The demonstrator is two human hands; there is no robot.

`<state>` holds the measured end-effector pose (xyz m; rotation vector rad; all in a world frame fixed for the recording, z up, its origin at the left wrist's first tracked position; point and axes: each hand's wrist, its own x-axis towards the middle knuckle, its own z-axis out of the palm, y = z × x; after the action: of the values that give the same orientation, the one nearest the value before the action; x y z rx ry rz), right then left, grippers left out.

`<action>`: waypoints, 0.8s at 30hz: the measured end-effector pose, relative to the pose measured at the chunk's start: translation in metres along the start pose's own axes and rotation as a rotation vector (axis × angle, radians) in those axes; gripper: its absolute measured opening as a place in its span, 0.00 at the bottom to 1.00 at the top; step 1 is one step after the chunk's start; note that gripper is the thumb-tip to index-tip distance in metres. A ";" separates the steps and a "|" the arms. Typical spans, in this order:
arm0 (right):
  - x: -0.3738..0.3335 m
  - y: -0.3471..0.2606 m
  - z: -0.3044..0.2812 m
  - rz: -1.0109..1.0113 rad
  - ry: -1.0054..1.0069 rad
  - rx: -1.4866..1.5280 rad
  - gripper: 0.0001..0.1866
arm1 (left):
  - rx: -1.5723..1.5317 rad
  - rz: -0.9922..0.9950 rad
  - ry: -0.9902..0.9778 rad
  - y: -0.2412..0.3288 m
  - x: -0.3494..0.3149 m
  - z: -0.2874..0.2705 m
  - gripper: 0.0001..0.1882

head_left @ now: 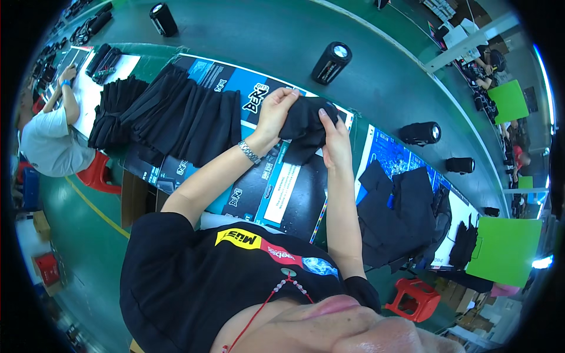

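Observation:
Over the printed sheet on the table, a piece of black cloth (306, 123) is stretched between my two hands. My left hand (274, 116), with a metal watch on its wrist, grips the cloth's left edge between thumb and fingers. On the other side my right hand (337, 141) pinches the right edge, fingertips on top. To the left of my left hand lies a row of folded black cloth pieces (206, 126), overlapping each other. A looser heap of black cloth (406, 206) rests on the table to the right of my right forearm.
Several black cylindrical speakers (332, 62) stand on the green surface beyond the table. A co-worker in a grey shirt (53, 144) sits at the far left beside a red stool (100, 175). Another red stool (414, 299) and a green panel (505, 250) are at right.

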<state>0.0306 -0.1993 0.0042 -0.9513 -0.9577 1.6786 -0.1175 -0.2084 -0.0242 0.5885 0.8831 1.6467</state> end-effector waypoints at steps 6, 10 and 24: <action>0.002 0.025 -0.027 0.090 0.017 0.422 0.12 | -0.212 -0.172 0.078 0.006 -0.002 -0.032 0.09; -0.007 0.013 -0.023 0.044 0.021 0.329 0.11 | -0.132 -0.007 0.132 0.011 -0.003 -0.018 0.08; -0.024 -0.021 -0.018 0.011 -0.147 0.260 0.11 | 0.020 0.079 -0.285 0.023 -0.027 0.026 0.22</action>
<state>0.0602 -0.2138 0.0204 -0.6692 -0.8044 1.8492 -0.1046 -0.2308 0.0116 0.8568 0.6750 1.5767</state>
